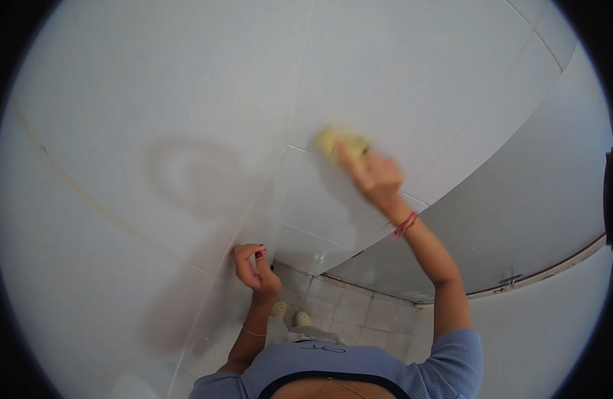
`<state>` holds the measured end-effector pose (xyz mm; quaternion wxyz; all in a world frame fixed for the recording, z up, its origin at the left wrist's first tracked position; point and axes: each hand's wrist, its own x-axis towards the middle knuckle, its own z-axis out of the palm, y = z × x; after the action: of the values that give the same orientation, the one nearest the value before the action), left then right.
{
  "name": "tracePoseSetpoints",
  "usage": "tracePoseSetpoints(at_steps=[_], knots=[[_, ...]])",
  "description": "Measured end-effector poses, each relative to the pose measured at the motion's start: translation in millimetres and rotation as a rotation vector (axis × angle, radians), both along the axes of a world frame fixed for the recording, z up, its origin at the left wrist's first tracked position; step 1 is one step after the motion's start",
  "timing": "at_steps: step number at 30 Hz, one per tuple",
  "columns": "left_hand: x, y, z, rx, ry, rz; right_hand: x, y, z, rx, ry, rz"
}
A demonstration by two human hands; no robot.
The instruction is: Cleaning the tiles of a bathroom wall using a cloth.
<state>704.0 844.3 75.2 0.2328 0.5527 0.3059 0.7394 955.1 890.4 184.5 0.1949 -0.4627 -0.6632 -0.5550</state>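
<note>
My right hand [379, 173], blurred by motion, grips a yellow cloth or sponge [339, 138] against the white tiled wall [399, 73]; I cannot tell which it is. A pink band circles that wrist. Lower and to the left, my left hand [256, 269] has its fingers curled closed beside the adjoining wall [120, 266], touching or very near it, with nothing visible in them.
At the right is a grey panel, apparently a door [506, 186], with a metal bolt [511, 280] along its edge. Below me are the tiled floor [351, 309] and my pale perforated clogs [302, 319].
</note>
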Motion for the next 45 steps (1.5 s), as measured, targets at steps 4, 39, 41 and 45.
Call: tracePoseSetpoints(at_steps=[4, 39, 41, 45], knots=[[-8.1, -18.1, -8.6, -0.024, 0.182, 0.097, 13.5, 13.0, 102.2, 0.596, 0.491, 0.116], [-20.7, -54.6, -60.6, -0.179, 0.236, 0.131, 30.5, -60.6, -199.1, -0.582, 0.025, 0.114], [-29.7, -55.4, -59.3, -0.171, 0.214, 0.145, 36.6, -66.0, -157.3, -0.692, 0.013, 0.096], [-41.4, -56.1, -57.7, -0.207, 0.253, 0.166, 74.2, -77.1, -34.3, 0.022, -0.084, -0.111]])
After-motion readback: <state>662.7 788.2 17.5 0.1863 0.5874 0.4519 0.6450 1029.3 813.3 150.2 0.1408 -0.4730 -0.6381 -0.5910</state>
